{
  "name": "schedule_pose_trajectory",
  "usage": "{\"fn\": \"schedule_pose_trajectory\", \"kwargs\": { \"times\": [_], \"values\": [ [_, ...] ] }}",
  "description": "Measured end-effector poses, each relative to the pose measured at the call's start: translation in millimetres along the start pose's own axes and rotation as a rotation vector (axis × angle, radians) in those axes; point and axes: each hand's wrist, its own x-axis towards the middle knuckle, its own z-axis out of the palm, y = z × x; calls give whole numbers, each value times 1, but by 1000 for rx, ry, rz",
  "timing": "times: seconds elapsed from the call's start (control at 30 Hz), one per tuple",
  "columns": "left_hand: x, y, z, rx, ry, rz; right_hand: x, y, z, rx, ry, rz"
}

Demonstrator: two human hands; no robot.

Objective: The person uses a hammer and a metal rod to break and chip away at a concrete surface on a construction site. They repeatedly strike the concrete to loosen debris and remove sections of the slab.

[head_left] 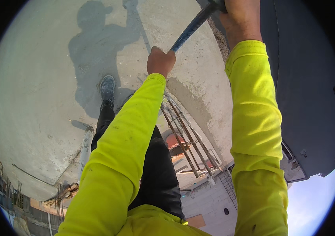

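Note:
A dark blue pole (194,30) slants from lower left to the top edge of the view, where a black part (217,5) is fitted at its upper end. My left hand (161,61) is closed round the lower stretch of this pole. Higher up on the right, my right hand (241,19) is closed at the black end, its fingers partly cut off by the view's edge. Both arms reach out in bright yellow sleeves. What the pole's far end touches is hidden behind my left hand.
Pale concrete floor (29,78) spreads on the left under my boot (107,89) and shadow. Rusty rebar (183,135) sticks out between my legs, beside a damp patch (189,100). A dark grey wall (309,94) rises on the right. Wood scraps (71,190) lie lower left.

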Motion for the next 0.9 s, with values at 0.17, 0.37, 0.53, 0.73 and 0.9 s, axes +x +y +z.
{"fn": "schedule_pose_trajectory", "kwargs": {
  "times": [0.17,0.37,0.53,0.73,0.9],
  "values": [
    [23,15,-29,-228,-168,646,-53,9,60,-210,-29,94],
    [-52,-27,-110,-180,-133,489,-216,-36,42,30,151,-78],
    [-124,-97,-92,-123,-324,842,-400,-31,-75,138,-247,371],
    [-192,-48,-98,170,-571,1004,-611,-17,-149,-76,-61,768],
    [-272,7,-111,214,-756,976,-743,-39,-116,-36,291,938]
  ]
}}
